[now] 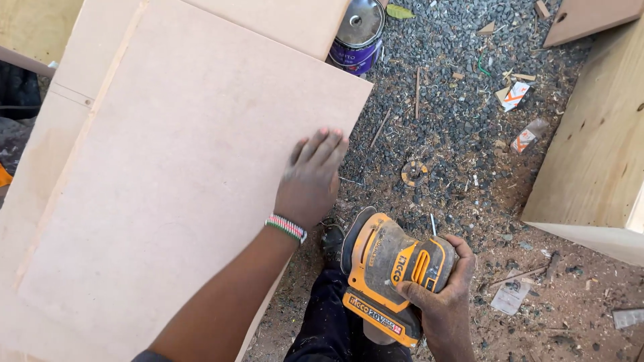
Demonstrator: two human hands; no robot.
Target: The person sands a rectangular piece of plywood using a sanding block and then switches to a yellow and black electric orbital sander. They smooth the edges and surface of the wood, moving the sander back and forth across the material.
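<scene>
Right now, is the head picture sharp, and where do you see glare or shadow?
In the head view the left hand on the pale board and the right hand holding the orange sander are sharp; daylight is even and soft, with only faint shadows; the metal lid of the can shows a bright glare; no obvious blur.

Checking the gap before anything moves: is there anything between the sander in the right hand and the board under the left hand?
Nothing visible. The right hand holds the orange sander off the board's right edge, above the person's dark trouser leg. The left hand lies flat near that edge; the rest of the board is bare.
</scene>
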